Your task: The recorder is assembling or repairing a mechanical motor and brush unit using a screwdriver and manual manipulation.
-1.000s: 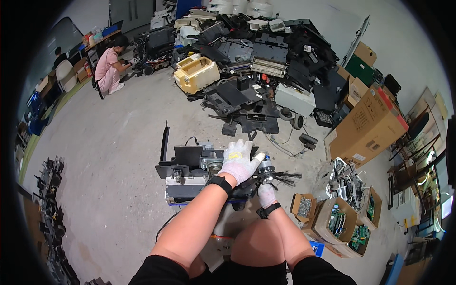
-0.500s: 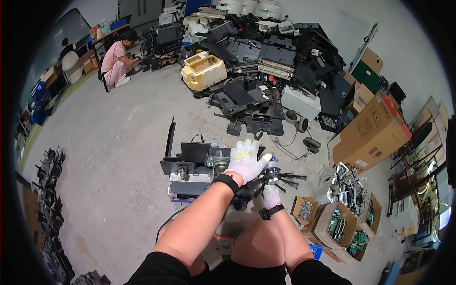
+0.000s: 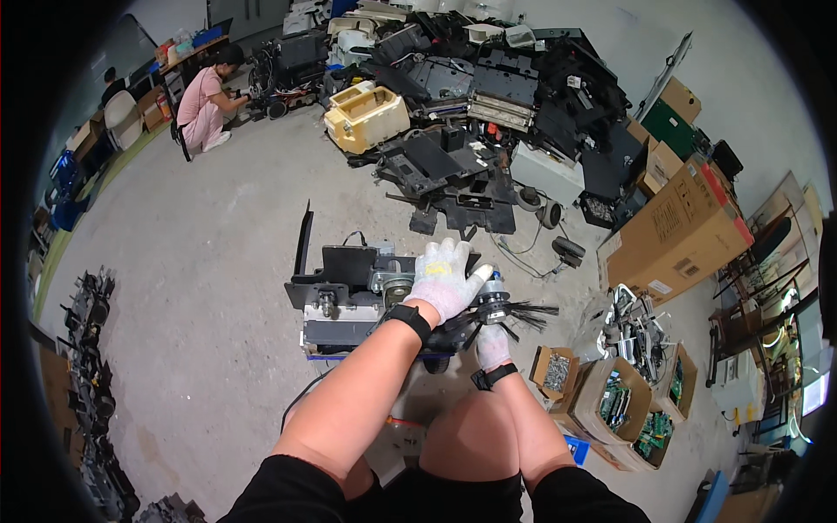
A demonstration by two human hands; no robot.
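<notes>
A black and silver machine assembly (image 3: 338,329) rests on the floor in front of me, with metal plates and a round motor-like part. My left hand (image 3: 440,277), in a white glove, lies on its right portion with fingers stretched and thumb out to the right. Just right of that thumb is a rotary brush (image 3: 493,305) with a metal hub and black bristles fanning outward. My right hand (image 3: 493,347), also gloved, is right below the hub; its fingers are hidden behind the brush, so their grip does not show.
Beyond the assembly rises a heap of dismantled black parts (image 3: 506,78) with a yellow bin (image 3: 366,122). To the right are a large carton (image 3: 676,231) and boxes of circuit boards (image 3: 621,405). More parts (image 3: 91,366) line the left. A person in pink (image 3: 205,109) crouches far left.
The whole view has shifted slightly, so the scene sits a little higher and further left. Both hands keep about the same places on the assembly and brush.
</notes>
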